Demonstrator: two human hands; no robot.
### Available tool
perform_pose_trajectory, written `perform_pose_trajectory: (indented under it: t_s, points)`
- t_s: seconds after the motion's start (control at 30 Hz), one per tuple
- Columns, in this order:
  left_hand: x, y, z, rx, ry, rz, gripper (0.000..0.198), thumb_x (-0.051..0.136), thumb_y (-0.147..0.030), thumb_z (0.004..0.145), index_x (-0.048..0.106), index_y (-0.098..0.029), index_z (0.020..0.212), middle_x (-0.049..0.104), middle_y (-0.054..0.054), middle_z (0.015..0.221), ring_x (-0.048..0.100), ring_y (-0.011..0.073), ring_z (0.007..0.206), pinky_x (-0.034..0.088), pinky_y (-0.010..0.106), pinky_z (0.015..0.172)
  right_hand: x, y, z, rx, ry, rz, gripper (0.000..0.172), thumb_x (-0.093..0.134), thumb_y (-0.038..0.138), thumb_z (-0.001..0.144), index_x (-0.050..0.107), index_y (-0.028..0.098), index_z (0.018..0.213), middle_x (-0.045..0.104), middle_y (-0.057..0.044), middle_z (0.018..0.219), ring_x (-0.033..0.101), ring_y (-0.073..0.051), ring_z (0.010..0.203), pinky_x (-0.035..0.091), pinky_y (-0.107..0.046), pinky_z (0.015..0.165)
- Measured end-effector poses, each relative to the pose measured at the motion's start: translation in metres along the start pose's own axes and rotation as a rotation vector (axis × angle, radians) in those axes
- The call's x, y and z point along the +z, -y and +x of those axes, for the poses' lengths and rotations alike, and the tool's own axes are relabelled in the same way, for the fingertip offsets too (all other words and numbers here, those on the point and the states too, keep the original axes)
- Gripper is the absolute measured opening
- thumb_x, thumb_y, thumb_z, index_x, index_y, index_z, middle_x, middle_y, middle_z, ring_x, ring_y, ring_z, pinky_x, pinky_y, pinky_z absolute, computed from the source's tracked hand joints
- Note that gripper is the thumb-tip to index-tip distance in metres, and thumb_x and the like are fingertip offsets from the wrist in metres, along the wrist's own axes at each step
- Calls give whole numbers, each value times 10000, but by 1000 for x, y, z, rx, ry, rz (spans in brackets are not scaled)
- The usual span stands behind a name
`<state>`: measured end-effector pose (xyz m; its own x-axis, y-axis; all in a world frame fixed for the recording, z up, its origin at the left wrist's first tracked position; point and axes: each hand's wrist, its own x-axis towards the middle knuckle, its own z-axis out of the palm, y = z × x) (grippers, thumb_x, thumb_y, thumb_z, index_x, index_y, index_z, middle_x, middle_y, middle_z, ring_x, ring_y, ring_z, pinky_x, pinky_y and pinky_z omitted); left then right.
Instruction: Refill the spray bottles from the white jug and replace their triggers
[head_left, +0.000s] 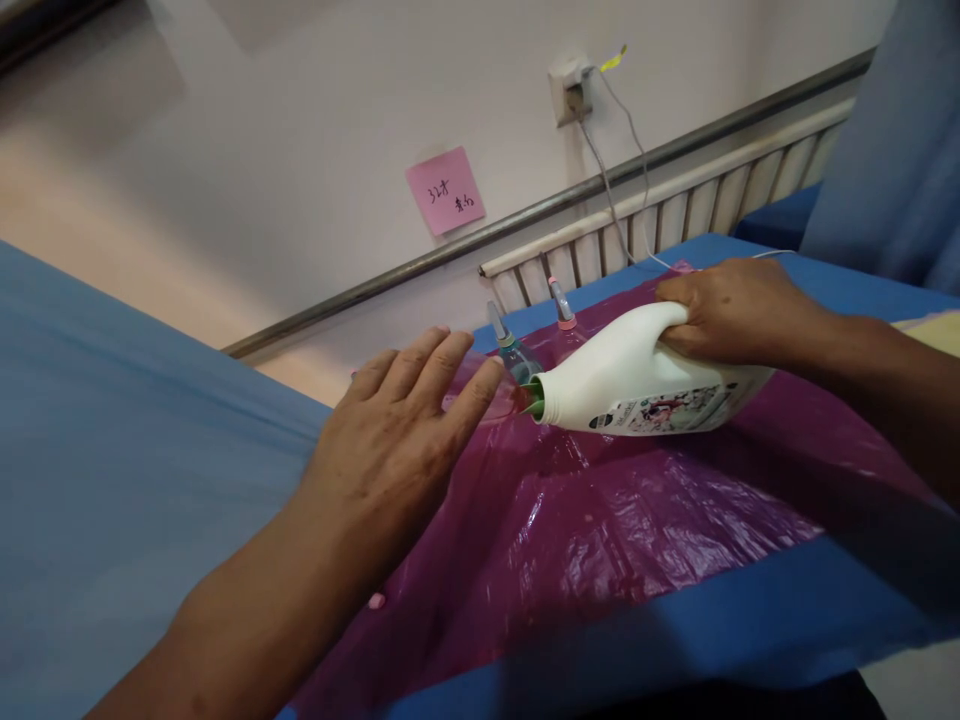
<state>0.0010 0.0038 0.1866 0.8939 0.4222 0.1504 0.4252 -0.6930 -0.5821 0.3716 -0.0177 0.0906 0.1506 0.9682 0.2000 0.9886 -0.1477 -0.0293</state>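
Observation:
My right hand [720, 310] is closed around the handle of a white plastic detergent bottle [600, 370] with a printed label. The bottle is tipped on its side, its uncapped mouth with a green spout facing left. Right at the spout is a clear pinkish plastic piece [499, 400], mostly hidden behind my left hand, so its kind is unclear. My left hand [405, 420] is beside it, palm down, fingers stretched out. Behind the mouth stand a clear bottle with a teal neck [517, 358] and another with a pink collar [568, 335], each with a pale narrow tip.
A shiny purple plastic sheet [592, 520] covers part of a blue surface [480, 670]. A small pink piece [376, 601] lies at its left. Behind are a white railing [675, 200], a wall socket with cables [570, 90] and a pink note [445, 191]. Blue curtains [135, 450] hang at the left.

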Motion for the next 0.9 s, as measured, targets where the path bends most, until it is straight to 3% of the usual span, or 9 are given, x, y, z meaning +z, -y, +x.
perform_pose_trajectory:
  t_s: [0.43,0.7,0.9]
  points:
    - [-23,-3,22,57,7,22,609,628,-52,1002,669,-290,1561,623,131,1709,534,405,1643,532,630,1270,2,-7,-2,28,-10,30,443,513,543,976,837,276,1116,799,-132,966,587,-261,763,219,-370,663]
    - [-31,-5,29,102,-2,39,590,574,-7,1028,655,-267,1551,555,147,1773,505,404,1674,491,642,1315,1,-10,-5,32,-16,58,451,514,534,968,841,270,1130,801,-140,957,595,-270,767,227,-376,666]
    - [-26,-5,24,5,-34,1,610,605,-43,1033,624,-272,1599,590,158,1732,508,426,1662,497,660,1295,5,-20,-7,48,-24,102,429,521,515,969,831,255,1109,831,-146,1023,647,-297,832,291,-375,667]
